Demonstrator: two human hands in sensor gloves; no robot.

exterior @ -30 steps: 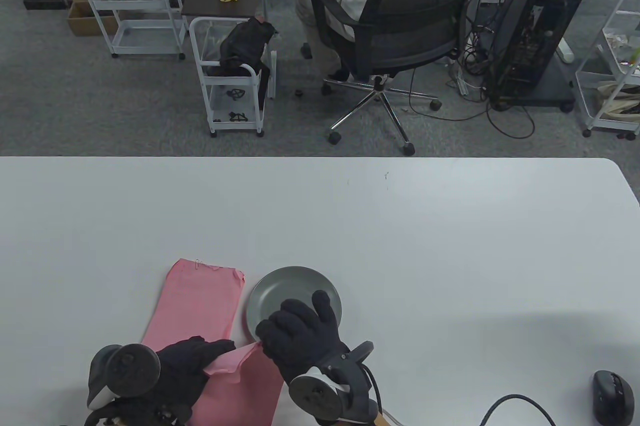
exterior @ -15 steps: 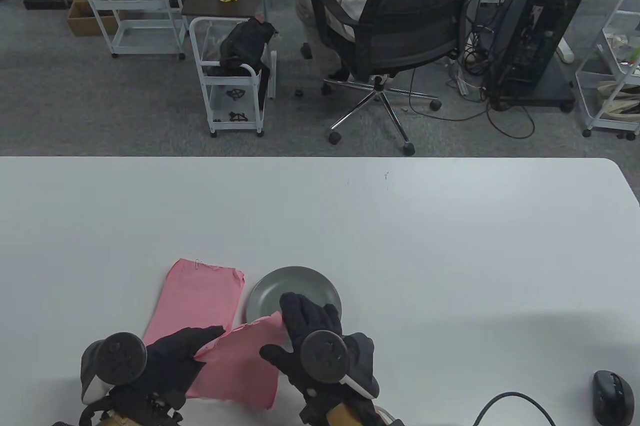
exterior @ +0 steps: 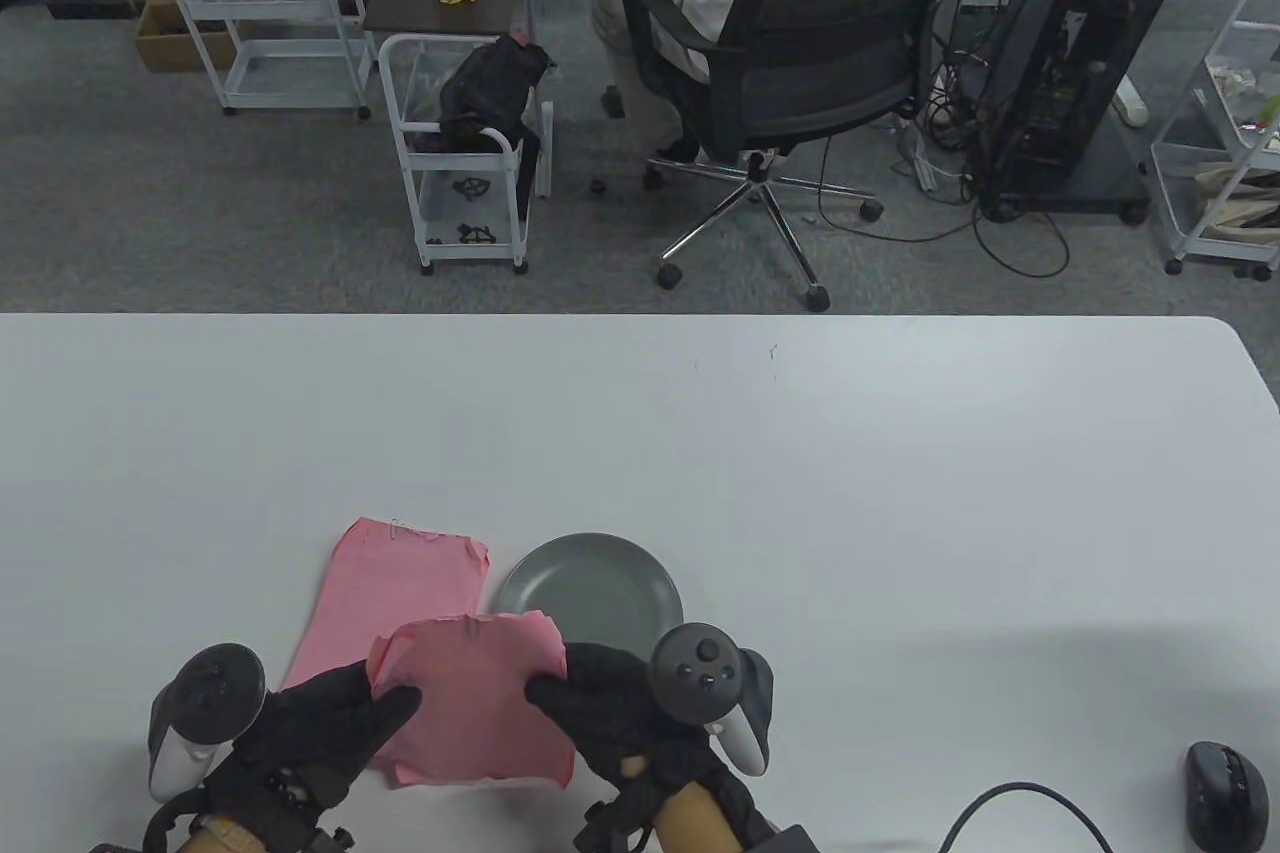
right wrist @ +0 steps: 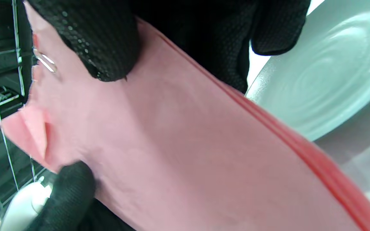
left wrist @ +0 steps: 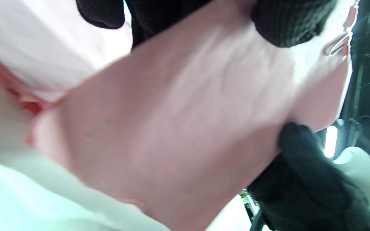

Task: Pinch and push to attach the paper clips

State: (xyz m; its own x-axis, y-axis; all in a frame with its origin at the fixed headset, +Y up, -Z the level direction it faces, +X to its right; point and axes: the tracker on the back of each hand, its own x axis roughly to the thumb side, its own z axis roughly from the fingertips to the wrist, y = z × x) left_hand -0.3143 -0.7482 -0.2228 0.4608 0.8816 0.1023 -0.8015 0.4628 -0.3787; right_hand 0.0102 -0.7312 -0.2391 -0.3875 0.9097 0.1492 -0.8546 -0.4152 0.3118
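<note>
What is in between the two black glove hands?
In the table view, the left hand and the right hand hold a stack of pink paper between them, each gripping one side edge.

No readable text, labels, brands or numbers anywhere; cup print on far side table illegible.

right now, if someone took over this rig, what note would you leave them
Left hand and right hand each pinch a side of the held pink stack, lifted near the table's front edge.
A paper clip already sits on its far edge.
The other pink stack lies flat, also with a clip.
The grey plate looks empty.
Left: set the held stack down.
</note>
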